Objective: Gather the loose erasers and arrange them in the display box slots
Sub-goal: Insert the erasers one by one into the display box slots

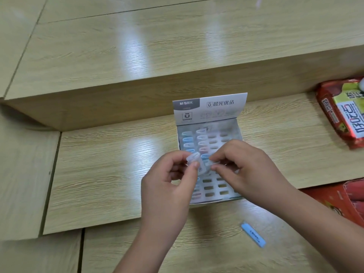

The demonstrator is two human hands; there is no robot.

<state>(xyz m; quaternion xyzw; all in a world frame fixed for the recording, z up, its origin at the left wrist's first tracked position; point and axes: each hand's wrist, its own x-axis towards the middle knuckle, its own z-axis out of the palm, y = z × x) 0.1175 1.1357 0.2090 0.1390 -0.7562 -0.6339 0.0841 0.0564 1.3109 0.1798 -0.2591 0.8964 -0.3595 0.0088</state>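
Just above the middle of the display box [214, 200], a pale, whitish eraser [194, 161] is held in the air, pinched between the thumb and curled fingers of the left hand [169, 186]. The right hand [242, 166] hovers over the box beside it, fingers bent and thumb and forefinger drawn close together at the eraser's right end; whether they actually grip it cannot be told, since the spot is blurred. Below the hands, the box's left-hand slots carry rows of slotted erasers [201, 143] in blue, pink and white, while the empty slots [220, 186] towards its right and near side show as dark ovals. At the far edge of the box its printed lid flap [209, 109] stands up, grey and white with lettering. Nearer than the box and off to its right, a single blue eraser [253, 235] lies loose and slantwise on the pale wood-grain bench [110, 170], well apart from the box. Further right of the box lies a red snack packet [342, 113] with a yellow-green label, and nearer on that side, below the bench's edge, sits a red carton [342, 201]. Behind the box rises a raised wooden step [118, 56] of the same grain.
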